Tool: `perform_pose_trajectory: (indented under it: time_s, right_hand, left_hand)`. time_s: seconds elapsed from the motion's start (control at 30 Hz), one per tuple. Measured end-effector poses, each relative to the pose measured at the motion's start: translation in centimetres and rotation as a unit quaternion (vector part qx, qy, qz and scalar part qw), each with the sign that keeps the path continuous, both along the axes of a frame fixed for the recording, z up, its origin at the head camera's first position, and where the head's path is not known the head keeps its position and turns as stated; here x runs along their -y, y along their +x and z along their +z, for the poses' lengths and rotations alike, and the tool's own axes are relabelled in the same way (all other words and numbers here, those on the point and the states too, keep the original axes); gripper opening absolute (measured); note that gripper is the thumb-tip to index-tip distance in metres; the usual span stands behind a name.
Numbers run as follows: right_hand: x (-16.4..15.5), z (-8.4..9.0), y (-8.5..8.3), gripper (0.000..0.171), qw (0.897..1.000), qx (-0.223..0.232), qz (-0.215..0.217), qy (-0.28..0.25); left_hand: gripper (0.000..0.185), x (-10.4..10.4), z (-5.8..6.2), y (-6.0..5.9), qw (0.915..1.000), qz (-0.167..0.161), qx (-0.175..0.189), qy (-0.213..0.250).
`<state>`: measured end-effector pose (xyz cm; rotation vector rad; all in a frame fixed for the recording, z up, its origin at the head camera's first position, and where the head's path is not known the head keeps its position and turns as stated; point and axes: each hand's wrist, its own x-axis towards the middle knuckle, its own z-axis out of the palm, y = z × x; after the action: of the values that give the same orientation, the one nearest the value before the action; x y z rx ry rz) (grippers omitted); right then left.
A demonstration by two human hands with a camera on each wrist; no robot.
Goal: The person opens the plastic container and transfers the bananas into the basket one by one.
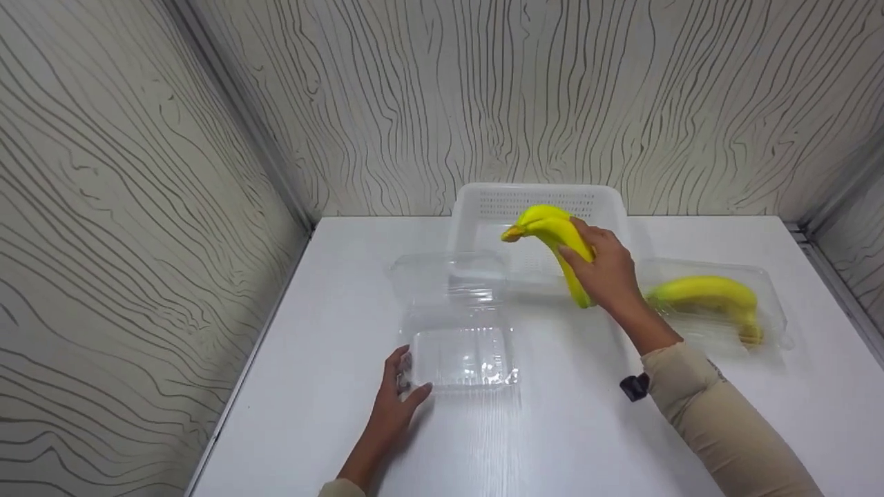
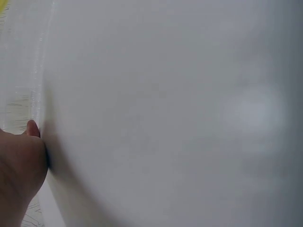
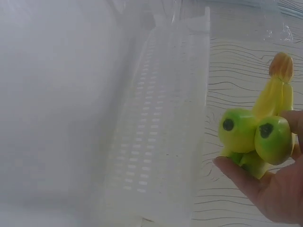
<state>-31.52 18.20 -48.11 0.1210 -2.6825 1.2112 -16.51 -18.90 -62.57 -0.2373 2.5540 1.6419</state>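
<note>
In the head view my right hand (image 1: 608, 266) grips a bunch of yellow bananas (image 1: 552, 231) in the air, overlapping the front of a white basket. Its brown stem points left. The right wrist view shows the greenish, dark-tipped ends of the bananas (image 3: 241, 130) toward the camera, with fingers and thumb around them. My left hand (image 1: 397, 400) holds the near left corner of an open clear plastic clamshell box (image 1: 459, 355), thumb at the front edge and fingers along the left side. The box's lid (image 1: 449, 276) lies folded back, away from me.
The white perforated basket (image 1: 476, 200) stands at the back against the patterned wall (image 1: 442, 103). To the right lies a closed clear box (image 1: 770, 304) with bananas (image 1: 711, 286) inside. A dark wrist device (image 1: 634, 386) sits at my right sleeve. White tabletop (image 1: 311, 331) lies beneath everything.
</note>
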Motion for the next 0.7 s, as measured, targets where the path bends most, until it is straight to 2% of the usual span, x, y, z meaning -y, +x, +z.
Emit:
perform_pose_trajectory:
  time_s: [0.27, 0.47, 0.6, 0.7]
  right_hand:
    - [2.7, 0.2, -3.8, 0.068, 0.998, 0.065, 0.000, -0.029]
    - [4.6, -0.3, -6.9, 0.069, 0.995, 0.098, 0.002, -0.037]
    - [5.4, -0.6, -8.5, 0.068, 0.986, 0.142, -0.008, -0.084]
    - [5.8, -0.9, -9.5, 0.067, 0.975, 0.186, -0.017, -0.120]
  left_hand:
    - [0.086, 0.1, 0.1, 0.0, 0.9999, -0.008, -0.006, -0.003]
    - [0.087, -0.1, -0.1, 0.0, 1.0000, 0.002, -0.006, -0.005]
    - [0.086, 0.0, -0.1, 0.0, 0.9999, 0.003, -0.011, -0.001]
    - [0.085, 0.1, -0.1, 0.0, 0.9999, -0.001, -0.016, 0.002]
